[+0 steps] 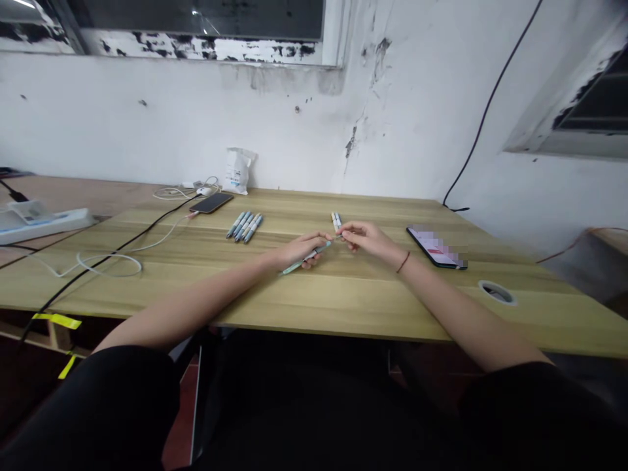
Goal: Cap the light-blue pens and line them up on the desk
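Note:
My left hand point(299, 252) is shut around a slim pale-green marker pen point(307, 259), whose lower end sticks out toward me. My right hand point(367, 239) pinches the far end of that pen between thumb and fingers, and the fingertips of both hands nearly meet. Just beyond my right fingers lie a couple of pale marker pens point(336, 222), close together on the wooden tabletop point(373, 314). Several blue-grey marker pens point(244, 227) lie side by side further left, out of reach of both hands' fingers.
A smartphone point(436, 248) with a blurred screen lies right of my hands, and a dark smartphone point(210, 203) lies back left. Black and white cables point(108, 261) cross the left of the table. A white bag point(238, 171) stands against the wall, and a cable grommet point(497, 292) sits front right.

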Demonstrator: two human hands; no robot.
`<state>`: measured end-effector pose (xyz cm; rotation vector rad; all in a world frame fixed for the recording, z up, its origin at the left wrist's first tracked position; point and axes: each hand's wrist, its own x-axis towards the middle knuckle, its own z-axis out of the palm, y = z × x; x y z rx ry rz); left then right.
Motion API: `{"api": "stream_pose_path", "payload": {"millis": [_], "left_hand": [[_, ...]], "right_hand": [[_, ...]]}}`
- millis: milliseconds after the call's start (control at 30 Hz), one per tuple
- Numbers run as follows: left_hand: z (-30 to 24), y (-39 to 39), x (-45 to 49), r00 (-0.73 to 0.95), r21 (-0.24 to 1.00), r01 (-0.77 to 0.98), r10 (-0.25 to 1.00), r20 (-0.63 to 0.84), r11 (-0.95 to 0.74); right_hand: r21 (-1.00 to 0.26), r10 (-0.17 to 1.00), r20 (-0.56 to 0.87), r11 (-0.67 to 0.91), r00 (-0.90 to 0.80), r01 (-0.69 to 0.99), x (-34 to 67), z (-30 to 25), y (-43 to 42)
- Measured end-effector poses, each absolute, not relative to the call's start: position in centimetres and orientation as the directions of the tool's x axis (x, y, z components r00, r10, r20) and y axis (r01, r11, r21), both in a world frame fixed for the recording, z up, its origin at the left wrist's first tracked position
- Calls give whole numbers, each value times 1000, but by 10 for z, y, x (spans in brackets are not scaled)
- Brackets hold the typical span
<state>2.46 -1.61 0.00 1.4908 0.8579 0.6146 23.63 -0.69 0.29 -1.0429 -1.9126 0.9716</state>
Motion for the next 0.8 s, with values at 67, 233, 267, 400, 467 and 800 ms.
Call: {"api": "stream_pose_path", "payload": {"millis": [67, 233, 267, 400, 467, 800], "left_hand": [[0, -16, 24, 583, 987, 158, 805, -106, 16], [2, -17, 24, 578, 984, 180, 808, -114, 10], [2, -18, 24, 579, 983, 185, 807, -115, 8], [2, -18, 24, 585, 983, 183, 804, -106, -3], [1, -17, 23, 583, 983, 182, 804, -113, 6], [1, -16, 22, 622, 978, 206, 774, -118, -16]], "right_hand": [[-864, 882, 239, 384, -406, 325, 236, 2, -7], [-857, 867, 221, 391, -447, 334, 233, 4, -11], [-856, 865, 217, 391, -452, 339, 232, 4, -12], [-862, 871, 203, 376, -448, 339, 230, 5, -14], [-872, 872, 194, 363, -450, 328, 230, 4, -14], [-869, 857, 222, 390, -464, 304, 230, 1, -13]]}}
